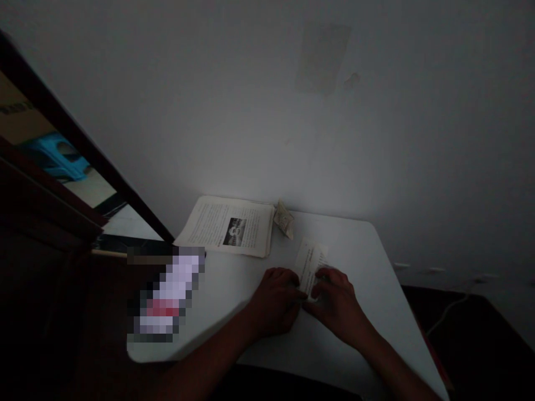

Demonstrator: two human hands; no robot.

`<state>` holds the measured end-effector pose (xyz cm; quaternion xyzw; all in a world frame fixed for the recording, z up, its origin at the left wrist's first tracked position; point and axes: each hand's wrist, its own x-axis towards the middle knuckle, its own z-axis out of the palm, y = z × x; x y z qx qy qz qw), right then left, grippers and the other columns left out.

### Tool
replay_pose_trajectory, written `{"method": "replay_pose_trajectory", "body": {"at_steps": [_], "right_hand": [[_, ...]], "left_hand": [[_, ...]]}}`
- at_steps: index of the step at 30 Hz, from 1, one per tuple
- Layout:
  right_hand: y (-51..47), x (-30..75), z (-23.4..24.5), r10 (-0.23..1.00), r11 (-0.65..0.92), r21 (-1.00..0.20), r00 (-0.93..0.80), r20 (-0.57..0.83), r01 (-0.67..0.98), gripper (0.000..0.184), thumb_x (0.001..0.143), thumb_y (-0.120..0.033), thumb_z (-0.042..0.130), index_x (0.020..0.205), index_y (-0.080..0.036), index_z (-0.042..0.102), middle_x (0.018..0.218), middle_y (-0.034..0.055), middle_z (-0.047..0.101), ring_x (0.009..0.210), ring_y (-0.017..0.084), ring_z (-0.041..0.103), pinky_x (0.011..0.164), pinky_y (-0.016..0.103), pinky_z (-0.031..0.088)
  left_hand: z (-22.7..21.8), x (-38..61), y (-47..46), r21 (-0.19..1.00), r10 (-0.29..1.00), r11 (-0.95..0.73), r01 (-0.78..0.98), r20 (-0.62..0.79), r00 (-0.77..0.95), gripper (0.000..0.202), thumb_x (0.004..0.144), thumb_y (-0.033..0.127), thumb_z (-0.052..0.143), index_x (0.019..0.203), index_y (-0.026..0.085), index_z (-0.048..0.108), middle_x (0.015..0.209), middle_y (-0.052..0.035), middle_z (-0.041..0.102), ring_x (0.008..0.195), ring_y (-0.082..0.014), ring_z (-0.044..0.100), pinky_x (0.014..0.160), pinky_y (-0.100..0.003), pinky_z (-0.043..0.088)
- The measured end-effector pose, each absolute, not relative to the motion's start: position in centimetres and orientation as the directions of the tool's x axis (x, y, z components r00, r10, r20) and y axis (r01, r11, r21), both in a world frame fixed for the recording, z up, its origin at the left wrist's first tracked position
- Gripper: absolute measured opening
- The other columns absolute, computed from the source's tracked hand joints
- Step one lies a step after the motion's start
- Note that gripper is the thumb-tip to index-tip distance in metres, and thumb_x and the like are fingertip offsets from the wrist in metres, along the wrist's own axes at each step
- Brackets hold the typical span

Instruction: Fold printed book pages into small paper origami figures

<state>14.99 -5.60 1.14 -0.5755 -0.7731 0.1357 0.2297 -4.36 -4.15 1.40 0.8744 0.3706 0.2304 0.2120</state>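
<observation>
A folded strip of printed paper (308,260) lies on the white table (346,234) between my two hands. My left hand (279,301) is closed at the paper's lower left edge, its fingers curled and the thumb pointing toward the near end. On the other side, my right hand (336,298) has its fingers bent onto the right edge, with the thumb near the bottom of the strip. Both hands grip the paper close to its near end, and they hide that end. Beyond them stands a small folded paper piece (284,220).
A stack of printed sheets (234,225) with a dark picture lies at the back left. A pixelated phone-like object (171,292) rests on the left edge. The wall (251,111) stands behind the table. A blue plastic item (62,156) shows at far left, a white cable (449,309) at right.
</observation>
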Motion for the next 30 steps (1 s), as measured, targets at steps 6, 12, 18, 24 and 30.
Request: {"method": "replay_pose_trajectory", "body": {"at_steps": [6, 12, 18, 24, 30], "right_hand": [[-5.2, 15.9, 1.5, 0.945, 0.328, -0.511, -0.282, 0.167, 0.795, 0.002, 0.071, -0.025, 0.066, 0.073, -0.023, 0.066, 0.107, 0.0068, 0.056, 0.107, 0.026, 0.047, 0.092, 0.042, 0.037], [-4.7, 16.5, 1.3, 0.935, 0.352, -0.553, -0.309, 0.174, 0.755, 0.007, 0.075, -0.020, 0.060, 0.074, -0.023, 0.066, 0.107, 0.0064, 0.057, 0.107, 0.025, 0.048, 0.092, 0.044, 0.038], [-4.8, 17.3, 1.5, 0.919, 0.386, -0.630, -0.338, 0.202, 0.674, 0.010, 0.078, -0.020, 0.057, 0.085, -0.024, 0.064, 0.108, 0.0067, 0.058, 0.109, 0.023, 0.050, 0.093, 0.042, 0.040], [-4.3, 17.9, 2.3, 0.932, 0.353, -0.711, -0.292, 0.213, 0.609, 0.011, 0.083, -0.029, 0.054, 0.086, -0.023, 0.063, 0.102, 0.0058, 0.062, 0.099, 0.021, 0.058, 0.087, 0.035, 0.046], [-2.1, 18.6, 2.8, 0.934, 0.356, -0.653, -0.225, 0.278, 0.669, 0.013, 0.083, -0.030, 0.053, 0.085, -0.022, 0.062, 0.093, 0.0046, 0.065, 0.089, 0.020, 0.061, 0.083, 0.033, 0.047]], "left_hand": [[1.5, -4.3, -4.1, 0.530, 0.744, -0.640, 0.557, 0.243, 0.623, 0.031, 0.070, 0.016, 0.060, 0.098, 0.028, 0.066, 0.103, -0.0040, 0.054, 0.104, -0.0226, 0.045, 0.093, -0.041, 0.031], [1.3, -4.4, -4.1, 0.523, 0.745, -0.641, 0.562, 0.249, 0.619, 0.032, 0.070, 0.017, 0.060, 0.099, 0.028, 0.066, 0.104, -0.0044, 0.053, 0.104, -0.0236, 0.046, 0.093, -0.043, 0.031], [1.4, -4.5, -4.3, 0.481, 0.720, -0.678, 0.556, 0.284, 0.633, 0.029, 0.071, 0.020, 0.060, 0.099, 0.024, 0.065, 0.104, -0.0069, 0.054, 0.103, -0.0251, 0.045, 0.092, -0.044, 0.032], [1.7, -4.3, -4.6, 0.424, 0.677, -0.726, 0.542, 0.301, 0.671, 0.020, 0.078, 0.021, 0.052, 0.094, 0.019, 0.064, 0.094, -0.0083, 0.055, 0.091, -0.0229, 0.048, 0.085, -0.041, 0.037], [2.5, -3.9, -4.0, 0.419, 0.630, -0.767, 0.485, 0.354, 0.691, 0.023, 0.079, 0.022, 0.052, 0.100, 0.016, 0.060, 0.096, -0.0084, 0.056, 0.091, -0.0213, 0.049, 0.085, -0.038, 0.039]]}}
